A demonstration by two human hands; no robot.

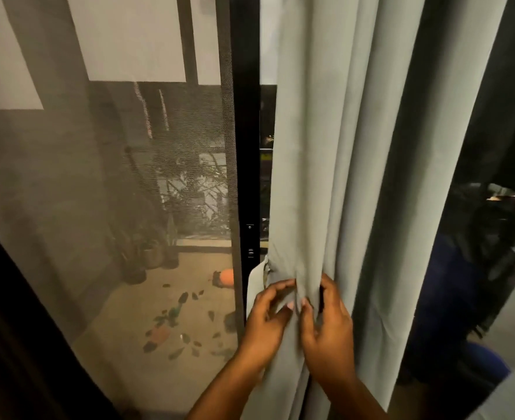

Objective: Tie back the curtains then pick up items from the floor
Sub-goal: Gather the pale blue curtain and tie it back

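A grey-green curtain (350, 147) hangs in long folds from the top of the view, gathered to the right of a black door frame (245, 147). At waist height my left hand (265, 319) and my right hand (325, 322) meet on the curtain's front fold. The fingers of both hands curl into the cloth and pinch it between them. A pale strip of fabric (256, 280), perhaps a tie-back, sticks out at the curtain's left edge just above my left hand. My forearms come up from the bottom edge.
Left of the frame a mesh screen door (113, 177) shows a balcony with potted plants (150, 253), scattered leaves (177, 328) and an orange object (227, 277) on its floor. Right of the curtain is dark glass (492, 222) with reflections.
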